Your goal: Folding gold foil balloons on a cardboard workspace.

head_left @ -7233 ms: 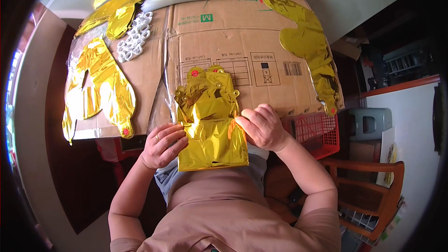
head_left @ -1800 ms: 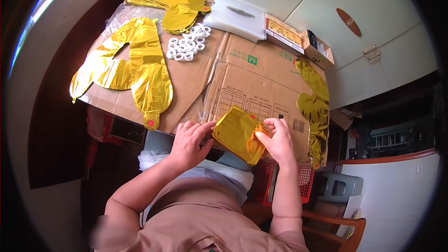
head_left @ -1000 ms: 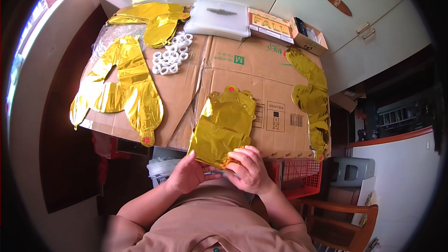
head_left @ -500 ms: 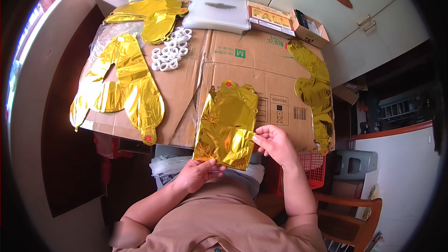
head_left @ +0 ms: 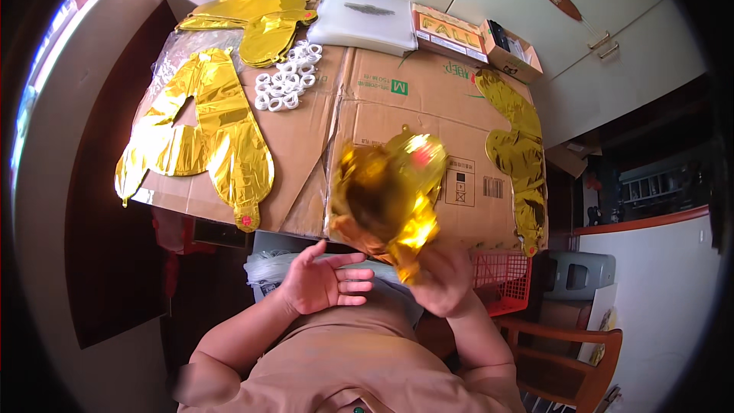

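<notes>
The left hand [head_left: 325, 283] is spread and empty; the blurred right hand [head_left: 445, 279] pinches the lower right end of the gold foil [head_left: 391, 195] over the cardboard's [head_left: 401, 111] near edge. It should handle light, limp, slippery, easily creased: best held by its edges.

Glossy, crinkled gold foil [head_left: 390, 197]; matt cardboard [head_left: 413, 103]; smooth wooden chair [head_left: 608, 359].

left balloon [head_left: 210, 131], right balloon [head_left: 516, 150] on cardboard [head_left: 302, 164] | held foil [head_left: 390, 195] between | rings [head_left: 289, 82] right of left balloon
</notes>
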